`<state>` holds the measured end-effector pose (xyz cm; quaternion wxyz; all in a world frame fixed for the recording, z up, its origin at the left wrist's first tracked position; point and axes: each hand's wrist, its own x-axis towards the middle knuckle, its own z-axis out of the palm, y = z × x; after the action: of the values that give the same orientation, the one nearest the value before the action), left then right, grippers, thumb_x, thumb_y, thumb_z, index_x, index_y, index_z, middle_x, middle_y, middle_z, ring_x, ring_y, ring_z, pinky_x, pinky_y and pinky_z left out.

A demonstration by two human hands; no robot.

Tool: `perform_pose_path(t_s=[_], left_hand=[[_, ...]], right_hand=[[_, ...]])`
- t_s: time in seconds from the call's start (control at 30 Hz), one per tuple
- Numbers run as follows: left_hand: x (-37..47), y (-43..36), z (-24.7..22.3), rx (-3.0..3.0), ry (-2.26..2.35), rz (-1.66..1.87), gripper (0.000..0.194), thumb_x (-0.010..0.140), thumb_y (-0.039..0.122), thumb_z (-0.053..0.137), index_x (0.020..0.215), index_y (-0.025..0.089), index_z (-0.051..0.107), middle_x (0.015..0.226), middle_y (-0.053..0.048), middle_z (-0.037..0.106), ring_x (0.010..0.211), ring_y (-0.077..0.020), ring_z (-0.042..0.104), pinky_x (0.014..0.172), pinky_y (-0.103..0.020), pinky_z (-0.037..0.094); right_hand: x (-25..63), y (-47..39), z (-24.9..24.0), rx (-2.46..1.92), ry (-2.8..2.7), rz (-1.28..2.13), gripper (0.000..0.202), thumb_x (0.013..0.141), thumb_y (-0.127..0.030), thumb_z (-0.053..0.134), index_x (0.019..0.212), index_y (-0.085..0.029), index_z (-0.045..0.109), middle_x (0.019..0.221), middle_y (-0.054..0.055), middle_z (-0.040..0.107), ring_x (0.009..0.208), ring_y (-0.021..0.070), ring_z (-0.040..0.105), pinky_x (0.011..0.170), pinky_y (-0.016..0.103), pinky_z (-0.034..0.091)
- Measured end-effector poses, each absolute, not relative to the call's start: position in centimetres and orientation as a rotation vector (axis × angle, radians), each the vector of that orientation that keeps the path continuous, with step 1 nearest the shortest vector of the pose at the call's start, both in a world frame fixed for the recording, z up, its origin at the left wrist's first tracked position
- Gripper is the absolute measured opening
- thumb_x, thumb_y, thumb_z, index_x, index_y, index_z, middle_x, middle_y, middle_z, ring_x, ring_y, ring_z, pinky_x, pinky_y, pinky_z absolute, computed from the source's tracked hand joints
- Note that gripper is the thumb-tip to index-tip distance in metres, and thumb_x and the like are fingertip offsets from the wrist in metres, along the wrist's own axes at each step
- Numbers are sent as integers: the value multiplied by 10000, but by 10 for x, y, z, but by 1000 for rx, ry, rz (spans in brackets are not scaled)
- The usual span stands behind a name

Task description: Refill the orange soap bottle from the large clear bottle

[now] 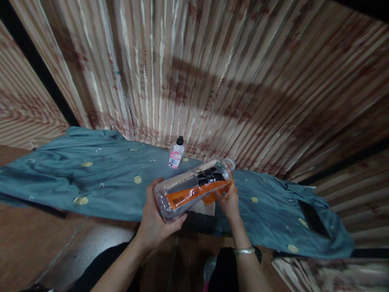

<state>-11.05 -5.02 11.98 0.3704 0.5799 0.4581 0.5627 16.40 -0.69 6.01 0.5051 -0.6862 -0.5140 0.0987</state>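
My left hand (154,223) is wrapped round the base end of a large clear plastic bottle (194,186) with an orange, silver and black label. The bottle is tilted, its neck pointing up and to the right in the head view. Below its neck, my right hand (227,200) is closed on an orange see-through container (210,198), mostly hidden by the bottle and my fingers. Whether the bottle's mouth touches the container I cannot tell. A small clear bottle (176,154) with a black cap and pink-and-white label stands behind the large bottle.
A teal patterned cloth (118,186) covers the long narrow table. A white sheet (203,208) lies under my hands near the front edge. A dark phone (313,219) rests at the right end. Pleated curtains (197,81) hang close behind.
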Motion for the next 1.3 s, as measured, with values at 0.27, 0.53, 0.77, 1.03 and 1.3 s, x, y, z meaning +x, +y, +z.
perform_pose_path(t_s=[0.27, 0.53, 0.77, 1.03, 1.3], left_hand=[[-112, -50, 121, 1509, 1169, 1413, 892, 645, 471, 839, 1369, 249, 368, 1128, -77, 677, 1027, -323, 755, 937, -526, 627], [-113, -48, 126, 1518, 1207, 1389, 887, 626, 472, 825, 1346, 222, 371, 1137, -106, 701, 1044, -337, 767, 948, -530, 624], [-114, -48, 121, 1517, 1213, 1392, 900, 620, 498, 837, 1349, 220, 390, 1148, -119, 716, 1056, -352, 768, 956, -541, 623], [-117, -48, 117, 1510, 1168, 1390, 923, 639, 503, 890, 1384, 248, 407, 1191, -107, 717, 1091, -344, 766, 980, -542, 625], [-118, -50, 97, 1538, 1175, 1440, 958, 704, 547, 874, 1478, 245, 397, 1261, -123, 678, 1129, -352, 741, 1022, -576, 605]], right_hand=[[164, -7, 62, -1630, -1242, 265, 705, 747, -643, 763, 1272, -199, 604, 1096, 155, 818, 983, 346, 798, 889, 479, 642], [165, -7, 59, -1638, -1254, 248, 762, 757, -635, 762, 1338, -171, 595, 1190, 187, 802, 1079, 356, 776, 976, 521, 617], [167, -6, 55, -1632, -1256, 229, 743, 742, -632, 790, 1315, -196, 608, 1192, 168, 805, 1066, 353, 774, 968, 529, 616], [166, -6, 54, -1603, -1253, 264, 731, 761, -624, 775, 1317, -185, 593, 1208, 191, 797, 1078, 362, 780, 959, 537, 627], [166, -6, 55, -1628, -1249, 246, 688, 742, -588, 780, 1286, -202, 612, 1093, 146, 812, 985, 352, 788, 892, 509, 646]])
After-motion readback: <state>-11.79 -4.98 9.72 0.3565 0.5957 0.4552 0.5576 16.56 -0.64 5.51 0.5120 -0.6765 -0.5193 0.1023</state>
